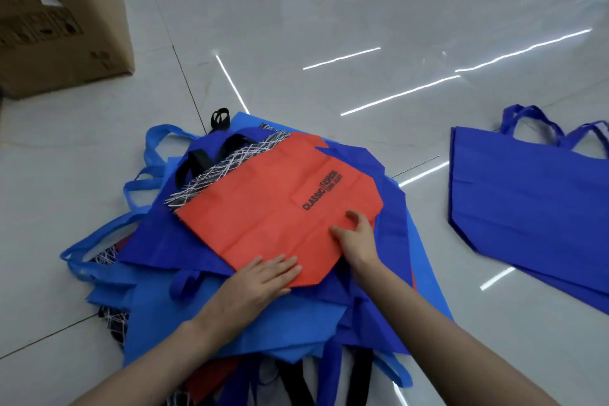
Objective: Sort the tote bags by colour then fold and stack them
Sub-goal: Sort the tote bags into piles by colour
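Orange bag [280, 204] lies on top of the mixed pile [158, 313] on the floor [296, 43]. Your left hand [263, 277] presses flat to hold it down. Your right hand [356, 237] pinches its edge, maybe to lift it. Dark blue bags [527, 208] lie well apart, already sorted.

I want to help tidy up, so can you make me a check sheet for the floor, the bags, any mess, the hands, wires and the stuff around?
Surface: shiny pale tiled floor, light strips mirrored in it.
Job's things: orange bag on top of a mixed pile of mostly blue bags; dark blue bags lying apart at the right.
Clutter: nothing seen.
Hands: left hand flat on the orange bag's near edge; right hand seems to pinch that bag's edge with curled fingers.
Cables: nothing seen.
Surroundings: cardboard box at far left.
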Available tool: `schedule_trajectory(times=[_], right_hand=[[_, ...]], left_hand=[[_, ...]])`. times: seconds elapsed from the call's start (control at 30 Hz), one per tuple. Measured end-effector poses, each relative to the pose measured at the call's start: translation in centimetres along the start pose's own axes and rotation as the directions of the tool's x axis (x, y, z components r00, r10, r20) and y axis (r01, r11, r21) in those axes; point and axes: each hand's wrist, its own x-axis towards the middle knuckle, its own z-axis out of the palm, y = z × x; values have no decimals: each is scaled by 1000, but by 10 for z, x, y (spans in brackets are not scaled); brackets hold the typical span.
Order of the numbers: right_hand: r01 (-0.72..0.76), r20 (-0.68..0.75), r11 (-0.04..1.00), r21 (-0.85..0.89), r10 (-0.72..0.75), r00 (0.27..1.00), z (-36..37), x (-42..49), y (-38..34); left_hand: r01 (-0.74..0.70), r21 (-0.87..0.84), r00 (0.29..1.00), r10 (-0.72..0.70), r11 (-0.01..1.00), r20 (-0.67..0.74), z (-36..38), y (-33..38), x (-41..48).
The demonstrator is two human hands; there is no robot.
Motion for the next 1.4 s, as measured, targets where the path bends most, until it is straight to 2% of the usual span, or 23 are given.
schedule_trajectory(times=[0.07,0.13,0.33,0.47,0.57,0.67,0.73,0.77,0.8,0.83,0.9,0.93,0.97,1.0,1.03,1.1,1.2,1.3,1.4], right_hand=[[165,-112,981,-104,-176,978,-16,-12,7],[244,-201,960,-136,-268,942,-38,-26,17],[180,-509,976,-125,-218,833,-137,-53,56],[81,-656,991,-102,-128,744,-194,-84,81],[-27,-779,996,-80,-46,625,-235,-116,107],[-270,-873,960,-68,74,481,-265,-149,143],[-543,-906,829,-138,116,407,-273,-165,162],[-633,-908,742,-221,81,411,-273,-169,167],[-652,-889,679,-338,-3,459,-271,-169,168],[-595,-826,641,-485,-114,551,-267,-166,167],[-362,-552,527,-769,-262,792,-252,-152,153],[-233,-371,465,-854,-231,899,-241,-141,143],[-125,-209,418,-900,-164,964,-228,-131,136],[-58,-97,401,-914,-79,992,-217,-123,132],[-39,-49,400,-916,-15,999,-208,-116,128],[-86,-68,419,-904,57,996,-198,-108,127],[-265,-237,512,-817,121,964,-203,-108,130],[-413,-390,536,-736,162,906,-221,-118,138],[-498,-475,563,-660,200,857,-238,-130,143]], left_hand=[[-61,51,998,62,997,-10,-4,8,9],[-78,71,997,76,994,31,-8,20,21],[-39,99,981,19,994,195,9,62,71],[-189,128,947,147,974,284,30,100,106],[-289,139,932,245,947,269,47,122,124],[-311,183,939,271,933,212,59,132,137],[-276,191,944,228,942,239,65,133,142],[-263,189,947,216,946,239,66,133,144],[-256,185,947,208,949,245,67,133,146],[-243,175,948,196,954,249,69,132,146],[-191,186,958,141,964,249,76,128,145],[-145,209,964,90,967,251,78,124,144],[-95,230,966,34,968,255,79,122,143],[-47,241,969,-15,969,247,79,120,142],[-1,247,973,-56,969,223,79,117,140],[62,279,960,-133,958,246,79,108,137],[86,213,954,-142,973,265,82,96,129],[85,205,953,-139,975,268,82,92,128],[78,199,952,-132,977,277,80,93,128]])
